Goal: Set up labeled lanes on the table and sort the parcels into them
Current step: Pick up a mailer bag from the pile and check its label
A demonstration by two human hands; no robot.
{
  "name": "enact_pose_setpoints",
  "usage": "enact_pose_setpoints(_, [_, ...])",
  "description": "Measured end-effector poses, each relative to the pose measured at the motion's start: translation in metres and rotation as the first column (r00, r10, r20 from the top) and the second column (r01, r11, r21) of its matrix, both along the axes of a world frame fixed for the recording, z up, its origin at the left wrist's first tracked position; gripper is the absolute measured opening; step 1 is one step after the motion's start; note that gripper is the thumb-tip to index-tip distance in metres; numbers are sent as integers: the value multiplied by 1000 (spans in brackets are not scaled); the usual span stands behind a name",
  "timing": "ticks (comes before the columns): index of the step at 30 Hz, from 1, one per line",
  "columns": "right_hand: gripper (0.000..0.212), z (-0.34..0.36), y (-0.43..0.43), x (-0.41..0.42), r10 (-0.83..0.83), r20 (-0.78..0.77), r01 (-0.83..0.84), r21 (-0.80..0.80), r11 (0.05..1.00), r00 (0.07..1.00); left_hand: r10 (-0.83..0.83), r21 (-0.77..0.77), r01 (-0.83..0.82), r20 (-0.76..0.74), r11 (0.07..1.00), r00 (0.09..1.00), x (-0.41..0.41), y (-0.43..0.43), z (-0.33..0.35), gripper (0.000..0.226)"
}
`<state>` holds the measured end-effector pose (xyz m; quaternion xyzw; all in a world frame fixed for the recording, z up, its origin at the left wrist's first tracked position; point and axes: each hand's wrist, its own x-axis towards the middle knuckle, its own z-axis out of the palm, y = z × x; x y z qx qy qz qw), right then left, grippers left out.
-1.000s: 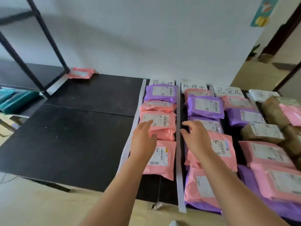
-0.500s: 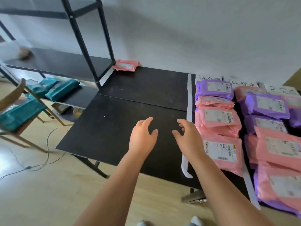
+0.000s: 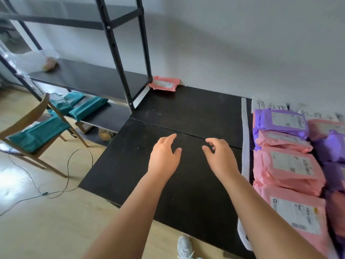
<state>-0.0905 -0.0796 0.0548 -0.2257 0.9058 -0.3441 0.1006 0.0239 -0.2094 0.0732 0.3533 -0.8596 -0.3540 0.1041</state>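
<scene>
My left hand [image 3: 164, 156] and my right hand [image 3: 220, 157] hover side by side over the bare left half of the black table [image 3: 186, 113], fingers relaxed, holding nothing. One pink parcel [image 3: 164, 84] lies alone at the table's far left corner by the wall. A white tape strip [image 3: 245, 139] marks the left lane border. Right of it, a purple parcel [image 3: 283, 122] and pink parcels [image 3: 291, 167] lie in a row below a handwritten paper label [image 3: 269, 105]. More pink and purple parcels fill the lane further right, cut off by the frame edge.
A black metal shelf rack [image 3: 115, 49] stands left of the table, with teal parcels [image 3: 87, 108] on its low shelf and a plastic bag [image 3: 31, 61] higher up. A wooden chair [image 3: 35, 135] carries another teal parcel. A cable [image 3: 71, 174] runs across the floor. My shoe [image 3: 184, 245] is below.
My view has swung left, away from the lanes toward the shelf and chair. Both hands have left the sorted parcels and now hover over the bare left part of the table.
</scene>
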Motion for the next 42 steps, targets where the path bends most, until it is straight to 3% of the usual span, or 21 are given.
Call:
enact_pose_setpoints(14, [32,1,-128,-83,48,-88,-44,51,998,995,2,17,-2,10,1000,1000,-79,-130,-17,51])
enact_pose_setpoints(19, [32,2,-192,-103,22,-129,-8,110,994,991,-79,7,78,38,997,996,-111,-200,-21,51])
enact_pose_setpoints(27, [33,-24,-288,-133,56,-141,-15,277,961,988,-241,-134,257,125,957,962,-164,-307,-39,51])
enact_pose_setpoints(32, [32,-46,-314,-170,75,-189,-1,363,932,979,-305,-131,336,208,933,929,-206,-341,-63,50])
enact_pose_setpoints(42, [34,-93,-385,-273,109,-219,-2,437,899,970,-275,-125,319,281,940,919,-277,-382,-105,49])
